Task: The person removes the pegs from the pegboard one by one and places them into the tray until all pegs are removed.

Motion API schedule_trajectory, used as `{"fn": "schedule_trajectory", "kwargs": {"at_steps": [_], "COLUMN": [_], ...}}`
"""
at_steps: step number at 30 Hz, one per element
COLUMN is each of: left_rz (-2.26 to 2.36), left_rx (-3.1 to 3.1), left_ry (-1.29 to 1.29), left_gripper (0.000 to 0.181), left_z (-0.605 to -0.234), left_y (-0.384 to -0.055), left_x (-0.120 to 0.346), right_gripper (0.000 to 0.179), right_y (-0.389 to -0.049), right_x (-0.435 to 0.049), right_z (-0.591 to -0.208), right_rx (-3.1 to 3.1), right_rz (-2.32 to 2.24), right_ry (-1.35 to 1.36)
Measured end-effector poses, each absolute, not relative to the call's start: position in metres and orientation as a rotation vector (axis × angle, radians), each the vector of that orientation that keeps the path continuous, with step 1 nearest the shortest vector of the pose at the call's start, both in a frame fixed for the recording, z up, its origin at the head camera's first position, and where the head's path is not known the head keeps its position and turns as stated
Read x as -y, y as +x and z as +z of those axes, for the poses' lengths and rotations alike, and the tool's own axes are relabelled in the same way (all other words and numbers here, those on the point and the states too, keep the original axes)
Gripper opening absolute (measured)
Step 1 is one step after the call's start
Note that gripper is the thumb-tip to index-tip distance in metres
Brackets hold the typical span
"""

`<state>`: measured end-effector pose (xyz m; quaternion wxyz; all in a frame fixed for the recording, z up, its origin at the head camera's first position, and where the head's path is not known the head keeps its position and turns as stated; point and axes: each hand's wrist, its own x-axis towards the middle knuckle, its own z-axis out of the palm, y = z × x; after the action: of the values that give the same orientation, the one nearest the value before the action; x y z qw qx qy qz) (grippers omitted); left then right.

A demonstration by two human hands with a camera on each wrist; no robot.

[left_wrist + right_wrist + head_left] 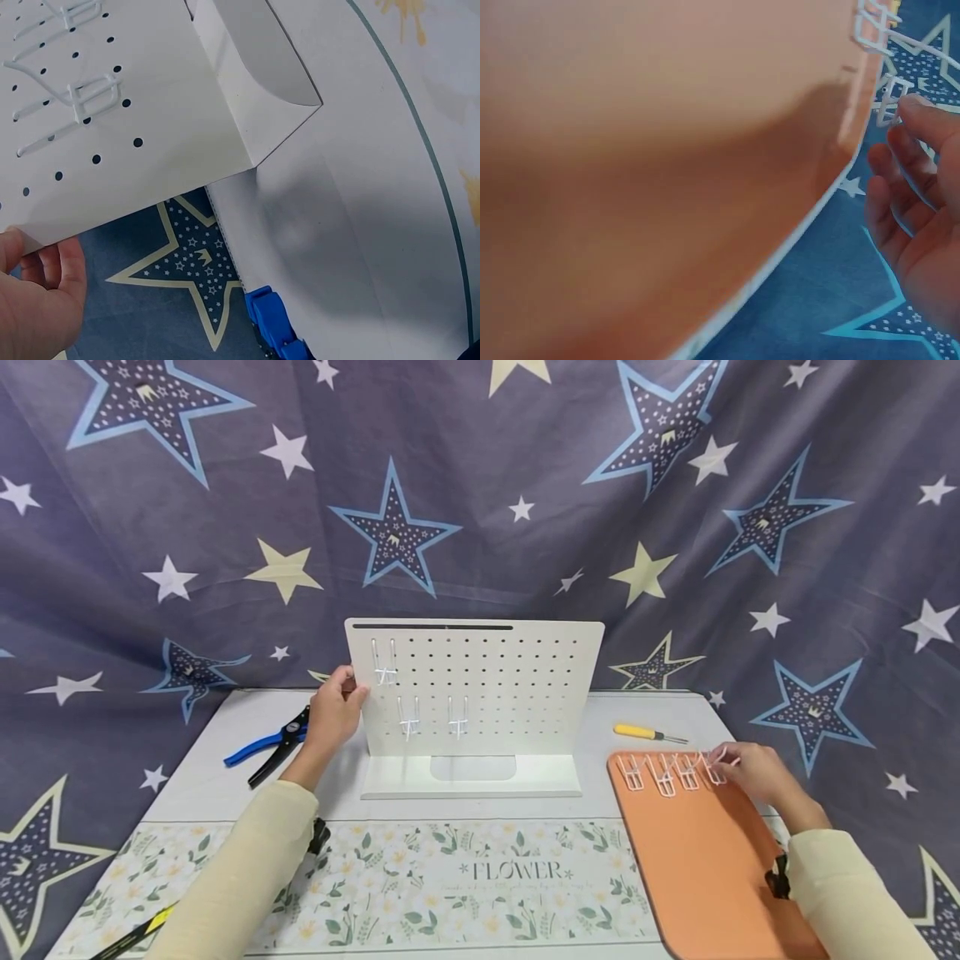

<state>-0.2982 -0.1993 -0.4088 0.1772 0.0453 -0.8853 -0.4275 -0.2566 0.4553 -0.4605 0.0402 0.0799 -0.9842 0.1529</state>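
Observation:
A white pegboard (480,689) stands upright on its base, with three white wire hooks (386,662) fitted on its left part. My left hand (335,708) grips the board's left edge; in the left wrist view the thumb lies on the front and the fingers curl behind. At the far right, my right hand (752,770) pinches a white wire hook (891,101) between thumb and index finger, at the back edge of the orange tray (712,852). Several more white hooks (665,777) lie in a row along that edge.
Blue-and-black pliers (273,745) lie left of the board. A yellow-handled screwdriver (648,733) sits behind the tray. A floral mat (450,885) covers the table's front, with a black-and-yellow object (138,933) at its left corner. A star-patterned curtain (480,560) hangs behind.

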Motion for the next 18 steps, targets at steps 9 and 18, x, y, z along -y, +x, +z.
{"fn": "schedule_trajectory", "kwargs": {"at_steps": [9, 18], "left_rz": [-1.211, -1.2], "left_rx": [2.5, 2.508], "left_ry": [0.125, 0.127], "left_gripper": [0.023, 0.023], "left_z": [-0.408, -0.41], "left_y": [-0.298, -0.3], "left_x": [0.2, 0.2], "right_gripper": [0.006, 0.007], "right_y": [-0.259, -0.26], "right_x": [-0.456, -0.457], "right_z": [-0.469, -0.474], "right_rx": [3.046, 3.094], "right_rz": [0.431, 0.38], "right_ry": [0.231, 0.209]}}
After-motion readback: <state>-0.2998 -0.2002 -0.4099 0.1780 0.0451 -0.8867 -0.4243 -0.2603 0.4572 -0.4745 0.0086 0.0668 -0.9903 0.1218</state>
